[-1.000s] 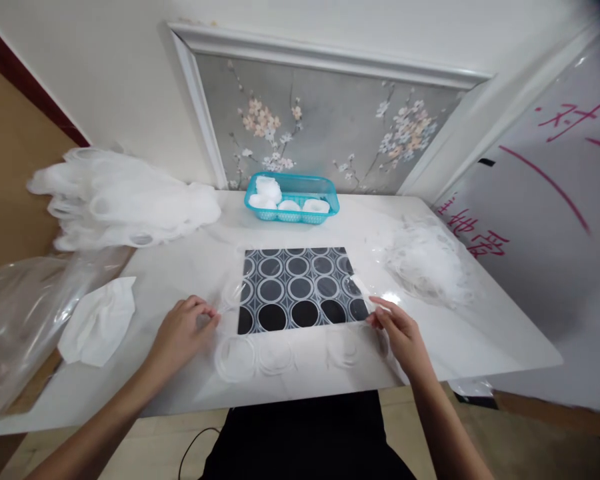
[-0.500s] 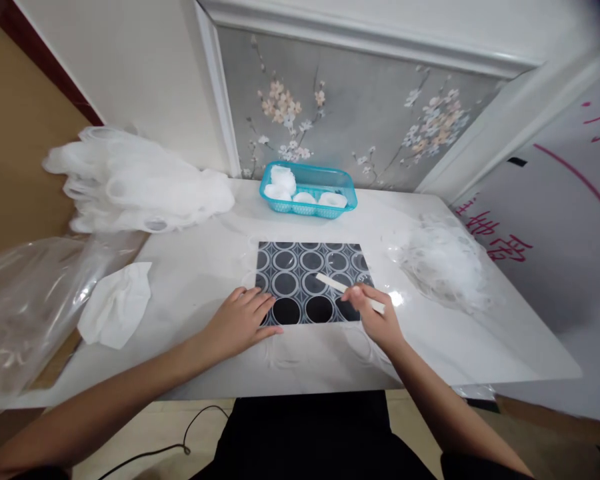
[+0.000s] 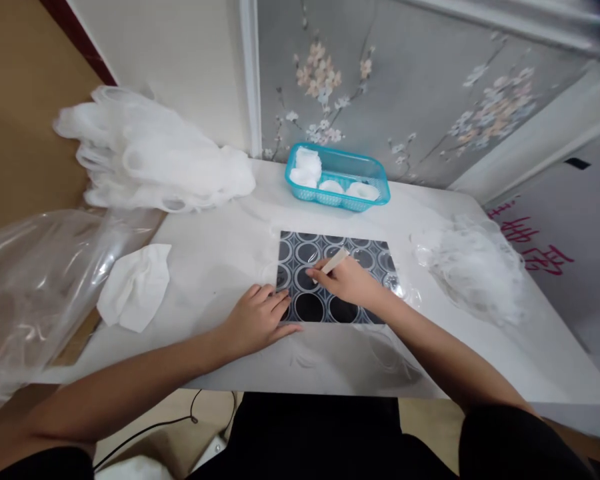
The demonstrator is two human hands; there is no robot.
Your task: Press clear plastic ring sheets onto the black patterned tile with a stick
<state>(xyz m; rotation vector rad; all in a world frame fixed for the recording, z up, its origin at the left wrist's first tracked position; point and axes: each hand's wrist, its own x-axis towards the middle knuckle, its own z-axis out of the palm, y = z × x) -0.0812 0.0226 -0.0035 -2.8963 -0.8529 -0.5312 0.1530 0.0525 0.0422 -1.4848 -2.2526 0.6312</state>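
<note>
A dark sheet patterned with rows of pale-ringed circles (image 3: 309, 309) lies flat on the white table. My left hand (image 3: 257, 319) is spread over its lower left edge, fingers apart, holding nothing. My right hand (image 3: 353, 280) is closed around a slim, flat, off-white stick (image 3: 337, 259) above the middle of the sheet. The stick slants, its lower end pointing down toward a circle in the middle row. Whether that end touches the sheet I cannot tell. My right hand and forearm hide part of the sheet's right side.
A blue plastic basket (image 3: 380, 193) with several white rolls stands at the back. White mesh-like material (image 3: 155, 157) is heaped at the back left, near a crumpled white tissue (image 3: 135, 285) and clear plastic (image 3: 35, 287). Translucent scraps (image 3: 475, 270) are piled on the right.
My right hand has moved left across the sheet, and the stick now tilts the other way, lower end to the left. My left hand stays on the sheet's edge. The view has shifted.
</note>
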